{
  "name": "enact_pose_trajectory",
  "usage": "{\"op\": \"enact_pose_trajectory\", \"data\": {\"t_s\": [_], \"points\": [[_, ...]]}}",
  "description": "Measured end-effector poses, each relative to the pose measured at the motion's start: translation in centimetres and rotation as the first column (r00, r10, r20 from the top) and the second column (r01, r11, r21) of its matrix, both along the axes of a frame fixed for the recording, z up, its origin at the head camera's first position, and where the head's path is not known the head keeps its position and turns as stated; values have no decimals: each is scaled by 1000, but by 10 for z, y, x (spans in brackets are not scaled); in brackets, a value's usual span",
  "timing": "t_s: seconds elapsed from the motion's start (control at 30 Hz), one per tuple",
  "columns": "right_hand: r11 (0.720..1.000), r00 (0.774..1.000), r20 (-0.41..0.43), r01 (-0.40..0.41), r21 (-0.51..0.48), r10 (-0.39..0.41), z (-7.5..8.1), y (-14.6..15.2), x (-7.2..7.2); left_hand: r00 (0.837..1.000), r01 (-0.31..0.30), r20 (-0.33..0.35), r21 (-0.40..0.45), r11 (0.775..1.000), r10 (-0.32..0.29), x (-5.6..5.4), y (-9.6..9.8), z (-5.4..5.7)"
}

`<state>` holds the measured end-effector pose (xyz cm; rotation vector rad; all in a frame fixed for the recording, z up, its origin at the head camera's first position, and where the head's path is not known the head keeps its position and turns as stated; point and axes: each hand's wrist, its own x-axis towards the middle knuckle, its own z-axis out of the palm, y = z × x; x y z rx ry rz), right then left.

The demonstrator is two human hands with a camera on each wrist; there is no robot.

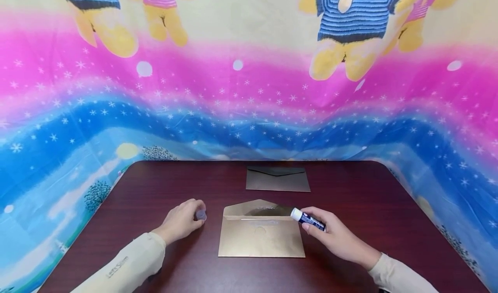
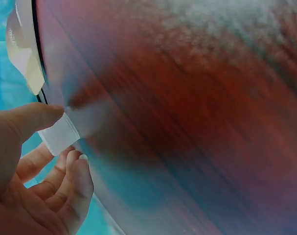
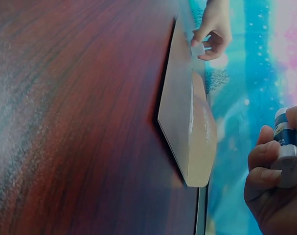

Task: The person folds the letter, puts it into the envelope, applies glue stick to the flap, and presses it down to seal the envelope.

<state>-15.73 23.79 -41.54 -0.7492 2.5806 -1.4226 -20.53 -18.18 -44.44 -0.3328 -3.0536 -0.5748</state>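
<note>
A gold envelope (image 1: 260, 239) lies on the table with its flap (image 1: 249, 208) raised toward the far side. Shiny wet-looking streaks show along the flap and just below its fold. To the right of it, my right hand (image 1: 330, 232) grips a glue stick (image 1: 311, 220), dark blue with a white end pointing at the flap's right corner. On the left, my left hand (image 1: 183, 218) pinches a small translucent cap (image 2: 60, 134) between thumb and fingers, apart from the envelope.
A second, darker envelope (image 1: 278, 180) with its flap folded down lies farther back on the dark red wooden table (image 1: 175, 180). Behind the table hangs a colourful printed cloth (image 1: 233, 90), which also runs down both sides.
</note>
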Motion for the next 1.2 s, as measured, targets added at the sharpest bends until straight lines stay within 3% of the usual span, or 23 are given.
{"op": "enact_pose_trajectory", "data": {"t_s": [0.2, 0.4, 0.57, 0.67, 0.8, 0.97, 1.07, 1.2], "points": [[1000, 1000, -1, 18, 12, -18, 0, 0, -2, 1000, 5, 14, 1, 1000, -5, -1, -1, -1], [1000, 1000, -14, 26, -11, -26, 3, -1, -1, 1000, 1, 4, 15, 1000, -1, 3, -2, 8], [998, 999, -32, 23, -56, -24, 6, -3, 1, 995, 27, -95, 129, 991, -15, 9, 11, 24], [994, 999, -42, 8, -107, -13, 8, -8, 1, 993, 61, -114, 237, 970, -35, 17, 30, 36], [979, 998, -53, -26, -201, 16, 9, -20, 2, 990, 139, -81, 389, 911, -117, 30, 57, 48], [947, 1000, -27, -5, -320, -4, 16, -39, 4, 968, 216, -15, 560, 800, -250, 46, 84, 54], [913, 1000, -28, -20, -407, 9, 22, -50, 7, 955, 227, -1, 644, 730, -296, 52, 99, 58], [848, 994, -38, -109, -519, 105, 29, -64, 10, 951, 214, -6, 731, 647, -308, 55, 117, 62]]}}
